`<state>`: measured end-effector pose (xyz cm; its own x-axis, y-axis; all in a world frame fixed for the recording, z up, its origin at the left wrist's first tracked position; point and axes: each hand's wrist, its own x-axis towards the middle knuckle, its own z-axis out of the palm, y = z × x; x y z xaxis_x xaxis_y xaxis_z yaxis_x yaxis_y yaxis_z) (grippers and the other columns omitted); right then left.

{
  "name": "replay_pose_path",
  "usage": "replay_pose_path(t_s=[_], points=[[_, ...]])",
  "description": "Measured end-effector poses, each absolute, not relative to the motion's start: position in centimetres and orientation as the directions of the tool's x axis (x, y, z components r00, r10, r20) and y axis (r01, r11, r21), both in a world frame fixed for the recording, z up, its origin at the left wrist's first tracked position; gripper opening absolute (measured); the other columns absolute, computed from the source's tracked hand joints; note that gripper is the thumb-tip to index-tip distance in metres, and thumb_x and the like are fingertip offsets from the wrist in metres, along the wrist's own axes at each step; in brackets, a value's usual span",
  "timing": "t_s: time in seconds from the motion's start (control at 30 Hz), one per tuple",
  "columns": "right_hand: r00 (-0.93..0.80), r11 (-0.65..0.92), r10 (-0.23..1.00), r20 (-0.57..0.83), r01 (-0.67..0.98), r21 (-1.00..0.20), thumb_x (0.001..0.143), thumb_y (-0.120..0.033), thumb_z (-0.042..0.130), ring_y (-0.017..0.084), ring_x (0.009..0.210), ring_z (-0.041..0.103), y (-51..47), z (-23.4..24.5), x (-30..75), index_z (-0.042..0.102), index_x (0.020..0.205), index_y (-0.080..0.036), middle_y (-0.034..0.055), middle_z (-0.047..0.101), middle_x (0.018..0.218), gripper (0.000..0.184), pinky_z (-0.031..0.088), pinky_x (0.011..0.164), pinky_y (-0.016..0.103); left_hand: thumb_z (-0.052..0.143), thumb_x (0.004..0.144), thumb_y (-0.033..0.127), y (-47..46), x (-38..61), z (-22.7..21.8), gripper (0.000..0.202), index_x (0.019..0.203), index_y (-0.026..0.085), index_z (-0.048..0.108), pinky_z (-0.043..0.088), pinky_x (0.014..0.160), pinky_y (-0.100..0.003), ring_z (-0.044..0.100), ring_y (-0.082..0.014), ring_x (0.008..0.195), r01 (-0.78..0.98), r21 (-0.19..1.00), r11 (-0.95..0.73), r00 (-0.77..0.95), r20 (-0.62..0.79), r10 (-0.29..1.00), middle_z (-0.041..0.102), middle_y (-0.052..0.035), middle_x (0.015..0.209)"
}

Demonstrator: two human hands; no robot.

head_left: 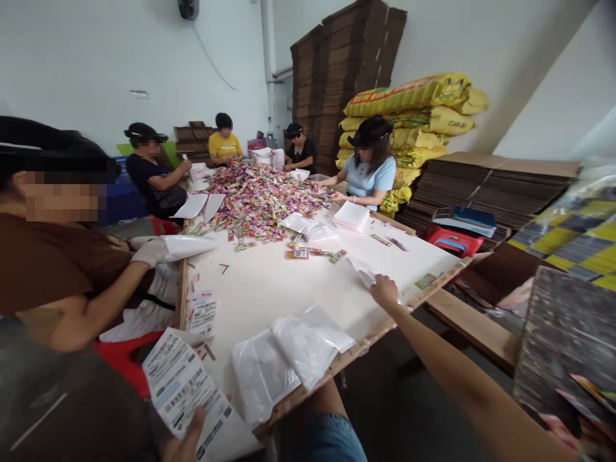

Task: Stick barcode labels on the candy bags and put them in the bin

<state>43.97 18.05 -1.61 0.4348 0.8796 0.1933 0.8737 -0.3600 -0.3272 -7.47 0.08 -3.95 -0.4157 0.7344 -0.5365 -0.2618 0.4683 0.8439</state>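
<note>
Left hand (185, 436): thumb clamped over shipping-label sheets (180, 385), other fingers hidden; printed side up, presumably for reading. Right hand (386, 292): fingers pinched on white plastic bag (364, 272) above table (269, 279). 2 plastic packets (308, 340) between, probably for reach.

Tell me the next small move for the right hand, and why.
Perhaps draw the right hand and its white bag back toward the left hand: that hand holds printed labels, while the bag is well apart from them, over the right side of the table.
</note>
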Motion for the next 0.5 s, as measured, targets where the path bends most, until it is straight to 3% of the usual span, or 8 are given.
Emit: replay_pose_path(t_s=[0.07, 0.13, 0.2, 0.27, 0.33, 0.4, 0.5], points=[[0.318, -0.226, 0.914, 0.251, 0.915, -0.333, 0.080, -0.016, 0.041, 0.029, 0.111, 0.052, 16.5, -1.9, 44.2, 0.051, 0.122, -0.008, 0.0193, 0.056, 0.116, 0.044, 0.040, 0.092, 0.040, 0.064, 0.077, 0.035, -1.2, -6.9, -2.5, 0.061, 0.132, 0.017, 0.046, 0.057, 0.079, -0.041, 0.068, -0.0286, 0.090, -0.354, 0.822, 0.447, -0.432, -0.567, 0.701, 0.074, -0.0113, 0.091], [0.069, 0.036, 0.942, 0.327, 0.952, -0.305, 0.077, -0.014, 0.041, 0.025, 0.115, 0.049, 14.4, -2.9, 43.8, 0.049, 0.125, -0.015, 0.0132, 0.055, 0.122, 0.049, 0.039, 0.096, 0.038, 0.063, 0.078, 0.028, -2.3, -6.0, -0.6, 0.057, 0.131, 0.014, 0.047, 0.057, 0.077, -0.039, 0.069, -0.0272, 0.085, -0.397, 0.828, 0.397, -0.468, -0.554, 0.688, 0.074, -0.0099, 0.082], [-0.173, 0.255, 0.934, 0.313, 0.936, -0.243, 0.071, -0.009, 0.042, 0.024, 0.118, 0.046, 12.3, -4.1, 43.3, 0.051, 0.125, -0.020, 0.0099, 0.054, 0.126, 0.055, 0.038, 0.098, 0.039, 0.060, 0.080, 0.022, -3.2, -5.1, 1.1, 0.050, 0.128, 0.013, 0.049, 0.058, 0.074, -0.038, 0.070, -0.0258, 0.080, -0.415, 0.839, 0.351, -0.473, -0.529, 0.705, 0.074, -0.0094, 0.079], [-0.243, 0.279, 0.951, 0.193, 0.941, -0.189, 0.067, -0.008, 0.046, 0.026, 0.123, 0.042, 10.7, -4.9, 42.6, 0.051, 0.126, -0.022, 0.0095, 0.050, 0.132, 0.061, 0.036, 0.099, 0.042, 0.060, 0.080, 0.020, -3.6, -4.5, 2.3, 0.046, 0.125, 0.012, 0.052, 0.059, 0.071, -0.038, 0.070, -0.0256, 0.078, -0.420, 0.843, 0.337, -0.452, -0.516, 0.728, 0.074, -0.0096, 0.078], [-0.193, 0.204, 0.977, 0.086, 0.967, -0.154, 0.066, -0.012, 0.052, 0.031, 0.130, 0.033, 9.9, -4.6, 41.4, 0.049, 0.129, -0.023, 0.0108, 0.041, 0.141, 0.064, 0.031, 0.102, 0.049, 0.061, 0.079, 0.019, -3.8, -4.2, 2.7, 0.042, 0.120, 0.012, 0.055, 0.059, 0.070, -0.039, 0.070, -0.0262, 0.078, -0.416, 0.847, 0.331, -0.439, -0.505, 0.743, 0.074, -0.0102, 0.077], [-0.210, 0.221, 0.975, 0.078, 0.961, -0.169, 0.069, -0.023, 0.057, 0.033, 0.135, 0.024, 9.7, -3.6, 38.9, 0.044, 0.134, -0.026, 0.0103, 0.031, 0.147, 0.066, 0.025, 0.105, 0.053, 0.060, 0.080, 0.019, -3.8, -4.1, 2.5, 0.036, 0.114, 0.012, 0.058, 0.058, 0.071, -0.041, 0.070, -0.0270, 0.080, -0.404, 0.860, 0.311, -0.447, -0.483, 0.753, 0.074, -0.0114, 0.080], [-0.421, 0.444, 0.896, 0.143, 0.859, -0.256, 0.076, -0.042, 0.058, 0.030, 0.137, 0.022, 9.2, -1.8, 32.9, 0.033, 0.141, -0.030, 0.0092, 0.028, 0.149, 0.071, 0.020, 0.108, 0.052, 0.065, 0.076, 0.023, -3.7, -3.5, 1.8, 0.034, 0.109, 0.012, 0.061, 0.057, 0.077, -0.044, 0.069, -0.0282, 0.087, -0.382, 0.883, 0.273, -0.435, -0.432, 0.790, 0.073, -0.0133, 0.091]])
